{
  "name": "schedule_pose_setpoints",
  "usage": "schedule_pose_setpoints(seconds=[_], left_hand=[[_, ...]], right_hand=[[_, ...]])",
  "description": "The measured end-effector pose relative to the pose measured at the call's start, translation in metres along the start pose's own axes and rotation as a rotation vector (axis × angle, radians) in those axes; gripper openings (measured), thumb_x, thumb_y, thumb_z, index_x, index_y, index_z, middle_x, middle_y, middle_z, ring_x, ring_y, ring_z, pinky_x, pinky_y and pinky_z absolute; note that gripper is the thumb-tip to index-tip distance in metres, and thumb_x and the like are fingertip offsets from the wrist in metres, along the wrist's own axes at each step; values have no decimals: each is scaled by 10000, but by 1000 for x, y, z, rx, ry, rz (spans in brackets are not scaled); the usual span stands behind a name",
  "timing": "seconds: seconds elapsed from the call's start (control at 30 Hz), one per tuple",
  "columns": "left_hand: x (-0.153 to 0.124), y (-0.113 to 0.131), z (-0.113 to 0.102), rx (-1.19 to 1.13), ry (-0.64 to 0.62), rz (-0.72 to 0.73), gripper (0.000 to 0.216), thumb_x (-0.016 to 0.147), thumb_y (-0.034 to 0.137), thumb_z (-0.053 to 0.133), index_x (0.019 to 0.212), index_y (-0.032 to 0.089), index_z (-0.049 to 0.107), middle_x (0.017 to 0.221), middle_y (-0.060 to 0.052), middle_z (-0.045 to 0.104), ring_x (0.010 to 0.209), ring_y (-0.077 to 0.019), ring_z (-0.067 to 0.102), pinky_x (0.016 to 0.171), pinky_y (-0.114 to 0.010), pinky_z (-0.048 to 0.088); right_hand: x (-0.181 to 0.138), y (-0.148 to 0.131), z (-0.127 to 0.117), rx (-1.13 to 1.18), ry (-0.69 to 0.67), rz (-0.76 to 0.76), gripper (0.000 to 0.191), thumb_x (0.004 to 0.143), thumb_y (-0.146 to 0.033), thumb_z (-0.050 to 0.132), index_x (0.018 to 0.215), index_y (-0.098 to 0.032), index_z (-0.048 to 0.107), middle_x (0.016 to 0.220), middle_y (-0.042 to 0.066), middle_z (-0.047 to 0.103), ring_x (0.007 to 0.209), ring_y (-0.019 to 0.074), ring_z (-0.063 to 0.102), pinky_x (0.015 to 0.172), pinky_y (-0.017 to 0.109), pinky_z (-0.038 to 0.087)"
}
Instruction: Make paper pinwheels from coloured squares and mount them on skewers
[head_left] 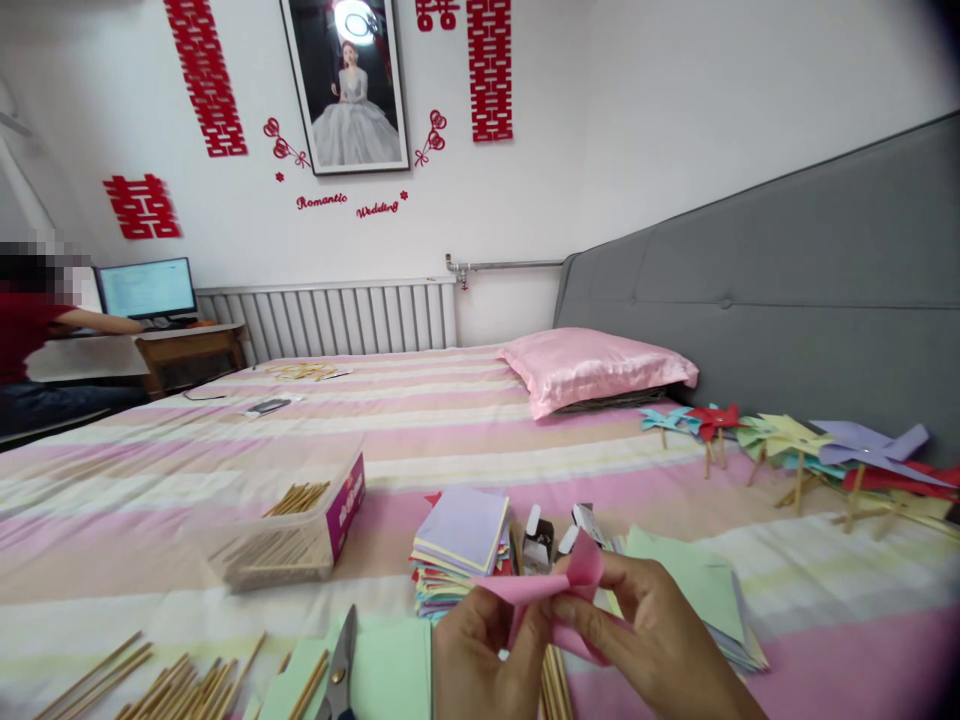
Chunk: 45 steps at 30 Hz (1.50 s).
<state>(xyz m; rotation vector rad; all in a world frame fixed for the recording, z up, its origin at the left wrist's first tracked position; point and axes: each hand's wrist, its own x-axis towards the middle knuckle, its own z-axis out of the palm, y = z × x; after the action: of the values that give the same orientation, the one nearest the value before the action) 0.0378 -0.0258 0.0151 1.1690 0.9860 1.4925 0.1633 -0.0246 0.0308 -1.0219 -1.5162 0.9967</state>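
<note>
A pink paper pinwheel [551, 590], its blades folded inward, is pinched between my two hands above the bed. My left hand [491, 650] grips its left side with thumb and fingers. From the right, my right hand [649, 630] presses its thumb near the paper's centre. Behind them stands a stack of coloured paper squares [461, 535], lilac on top. Two small open boxes [538, 540] sit just beyond my fingers, their contents too small to tell. Beside my left hand lie green paper sheets [391, 670] and scissors [343, 665], partly cut off by the frame.
A clear plastic box [277, 545] holds thin wooden sticks, and more sticks [191, 690] lie loose at front left. Finished pinwheels [799, 440] line the grey headboard [772, 270]. A pink pillow [600, 365] lies farther back. At far left a person [30, 340] sits by a monitor [148, 288].
</note>
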Motion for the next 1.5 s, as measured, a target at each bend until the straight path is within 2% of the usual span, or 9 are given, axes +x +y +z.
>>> schedule_pose_setpoints(seconds=[0.17, 0.37, 0.6, 0.73, 0.83, 0.93, 1.2, 1.4, 1.5], left_hand=[[-1, 0, 2, -50, 15, -33, 201, 582, 274, 735, 732, 141, 742, 548, -33, 675, 531, -143, 581, 515, -201, 454], [-1, 4, 3, -55, 43, -44, 95, 549, 218, 749, 542, 137, 701, 424, 31, 569, 419, -65, 452, 416, -147, 357], [0, -8, -1, 148, 59, 25, 198, 586, 302, 702, 652, 118, 733, 500, -39, 642, 487, -123, 508, 470, -202, 409], [1, -17, -3, 144, 20, 3, 286, 600, 379, 678, 705, 118, 728, 542, -64, 666, 497, -140, 529, 469, -215, 414], [1, -24, -3, 172, 41, 17, 305, 603, 417, 668, 610, 114, 698, 495, -49, 627, 472, -126, 508, 449, -204, 395], [0, -29, -1, 204, 94, 50, 337, 592, 445, 666, 507, 120, 636, 437, -27, 574, 437, -111, 477, 421, -198, 379], [-4, -26, 3, 339, 142, 72, 360, 639, 478, 605, 531, 139, 656, 436, -38, 585, 439, -129, 499, 421, -208, 388], [-5, -32, 1, 382, 179, 92, 362, 638, 481, 605, 475, 158, 581, 423, -33, 561, 433, -146, 505, 419, -230, 399], [-5, -31, 2, 344, 161, 93, 365, 649, 480, 599, 493, 150, 595, 432, -42, 580, 438, -143, 510, 426, -225, 404]], right_hand=[[1, 3, 0, -3, -3, 7, 115, 726, -256, 598, 686, -162, 652, 666, 19, 625, 671, 189, 557, 627, 264, 452], [2, 2, -3, 95, -32, 28, 86, 687, -250, 665, 678, -167, 685, 600, -13, 615, 620, 156, 543, 613, 241, 439], [4, 1, -5, 243, -98, 24, 177, 656, -323, 706, 736, -166, 727, 592, 12, 667, 607, 176, 592, 606, 259, 460], [3, 4, -7, 253, -107, 49, 208, 663, -312, 709, 812, -168, 723, 719, 47, 699, 762, 219, 613, 683, 288, 466], [3, 4, -9, 291, -148, 80, 218, 671, -304, 708, 844, -171, 716, 753, 48, 701, 794, 211, 609, 700, 280, 460], [4, 4, -11, 351, -176, 105, 214, 672, -315, 708, 828, -168, 716, 693, 29, 692, 715, 171, 607, 663, 245, 454], [4, 7, -10, 402, -197, 96, 258, 680, -340, 701, 852, -149, 709, 738, 53, 699, 702, 160, 598, 656, 242, 449], [3, 7, -11, 397, -219, 120, 277, 679, -341, 701, 864, -135, 704, 720, 57, 688, 731, 185, 600, 678, 278, 451], [4, 5, -11, 416, -228, 115, 259, 683, -328, 700, 845, -127, 703, 705, 52, 682, 696, 168, 592, 657, 265, 447]])
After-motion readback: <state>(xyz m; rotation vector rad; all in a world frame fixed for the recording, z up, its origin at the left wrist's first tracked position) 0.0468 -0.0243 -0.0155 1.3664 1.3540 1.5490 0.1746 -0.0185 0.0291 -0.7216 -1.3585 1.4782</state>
